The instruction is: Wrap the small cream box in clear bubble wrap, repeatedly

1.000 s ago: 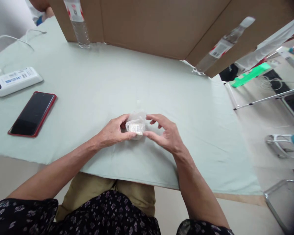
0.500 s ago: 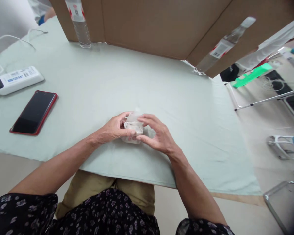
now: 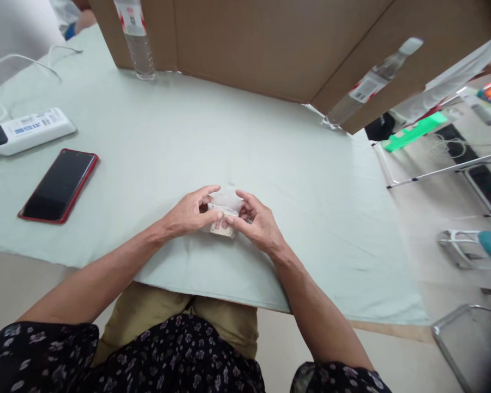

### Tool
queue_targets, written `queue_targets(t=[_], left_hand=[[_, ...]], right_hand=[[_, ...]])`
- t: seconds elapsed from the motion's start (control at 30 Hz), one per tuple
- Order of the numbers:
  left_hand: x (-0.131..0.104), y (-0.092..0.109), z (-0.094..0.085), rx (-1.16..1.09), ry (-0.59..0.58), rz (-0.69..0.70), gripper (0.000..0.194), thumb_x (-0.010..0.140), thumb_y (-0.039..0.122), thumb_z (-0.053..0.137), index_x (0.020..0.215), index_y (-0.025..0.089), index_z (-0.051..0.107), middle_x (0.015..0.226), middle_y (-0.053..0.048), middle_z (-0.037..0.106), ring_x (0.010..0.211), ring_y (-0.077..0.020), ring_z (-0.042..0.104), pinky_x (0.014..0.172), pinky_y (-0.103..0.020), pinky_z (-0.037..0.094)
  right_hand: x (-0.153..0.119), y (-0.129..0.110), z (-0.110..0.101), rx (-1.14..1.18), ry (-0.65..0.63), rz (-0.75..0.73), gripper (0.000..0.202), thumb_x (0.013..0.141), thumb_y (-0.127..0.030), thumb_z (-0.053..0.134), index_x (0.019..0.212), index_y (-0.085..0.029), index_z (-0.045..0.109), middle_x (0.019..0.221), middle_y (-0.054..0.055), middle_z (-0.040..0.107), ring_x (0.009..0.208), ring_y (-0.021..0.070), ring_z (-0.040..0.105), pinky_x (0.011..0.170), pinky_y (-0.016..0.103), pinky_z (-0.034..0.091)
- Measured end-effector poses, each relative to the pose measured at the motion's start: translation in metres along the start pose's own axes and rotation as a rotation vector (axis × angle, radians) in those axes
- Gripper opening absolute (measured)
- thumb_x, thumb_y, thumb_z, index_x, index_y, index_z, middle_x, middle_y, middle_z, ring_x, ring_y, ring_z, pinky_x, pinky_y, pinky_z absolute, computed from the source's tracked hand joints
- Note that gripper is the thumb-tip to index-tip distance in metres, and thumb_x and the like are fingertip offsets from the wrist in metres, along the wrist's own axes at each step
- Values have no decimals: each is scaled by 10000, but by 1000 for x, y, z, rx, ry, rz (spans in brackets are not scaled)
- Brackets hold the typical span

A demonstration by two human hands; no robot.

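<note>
My one view looks from my head, forward and steeply down, past my black floral top (image 3: 184,357) at the bottom edge. My left grip (image 3: 190,213) and right grip (image 3: 261,222) sit near its middle, close; beyond them the pale-green cloth-covered surface (image 3: 237,136) stretches to the cardboard panel (image 3: 249,46), which the upper edge crops.

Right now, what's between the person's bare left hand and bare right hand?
In the head view, a small, pale, boxy packet with reddish marks and whitish, see-through wrapping is between the left hand and right hand.
</note>
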State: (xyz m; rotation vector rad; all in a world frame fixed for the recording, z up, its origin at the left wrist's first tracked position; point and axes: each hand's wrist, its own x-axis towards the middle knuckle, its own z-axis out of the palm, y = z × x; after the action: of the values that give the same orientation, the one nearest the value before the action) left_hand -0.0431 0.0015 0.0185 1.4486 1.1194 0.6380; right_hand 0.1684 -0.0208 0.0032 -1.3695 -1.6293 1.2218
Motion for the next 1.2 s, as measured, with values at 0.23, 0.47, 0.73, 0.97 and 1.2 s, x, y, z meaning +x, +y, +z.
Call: queue_targets(t=[0.23, 0.47, 0.73, 0.97, 1.2], left_hand=[[0, 0, -3, -257, -112, -79, 947, 704, 300, 732, 1544, 79, 354, 1276, -208, 683, 1152, -309, 685, 971, -447, 540], [0, -2, -2, -245, -155, -24, 879, 718, 263, 728, 1516, 87, 405, 1275, -204, 680, 1174, -299, 667, 976, -440, 537], [-3, -2, -2, -149, -141, -13, 806, 756, 296, 703, 1502, 140, 442, 1281, -161, 677, 1091, -251, 678, 906, -397, 541], [5, -10, 7, -193, 39, 63, 652, 767, 372, 704, 1341, 94, 569, 1080, -113, 737, 917, -197, 690, 835, -342, 533], [6, -15, 8, -78, 88, 179, 547, 869, 424, 604, 1326, 126, 567, 1058, -92, 761, 877, -173, 691, 816, -319, 529]], right_hand=[[0, 5, 2, 142, -54, 47, 809, 729, -564, 802, 1378, -156, 541, 945, 44, 690, 794, 171, 637, 739, 330, 529], [10, -1, -2, 182, 58, 50, 532, 782, -576, 754, 1137, -185, 699, 960, 46, 711, 854, 171, 644, 781, 316, 527], [17, -8, 6, 204, 113, -93, 255, 772, -470, 771, 771, -219, 731, 889, 24, 694, 848, 173, 625, 766, 316, 504], [11, -9, 7, -38, 184, -293, 106, 868, -336, 694, 839, -277, 777, 999, 37, 713, 986, 208, 649, 966, 414, 503], [8, -2, 8, -504, 235, -533, 155, 936, -321, 628, 957, -309, 782, 1058, 44, 748, 1055, 239, 645, 972, 448, 476]])
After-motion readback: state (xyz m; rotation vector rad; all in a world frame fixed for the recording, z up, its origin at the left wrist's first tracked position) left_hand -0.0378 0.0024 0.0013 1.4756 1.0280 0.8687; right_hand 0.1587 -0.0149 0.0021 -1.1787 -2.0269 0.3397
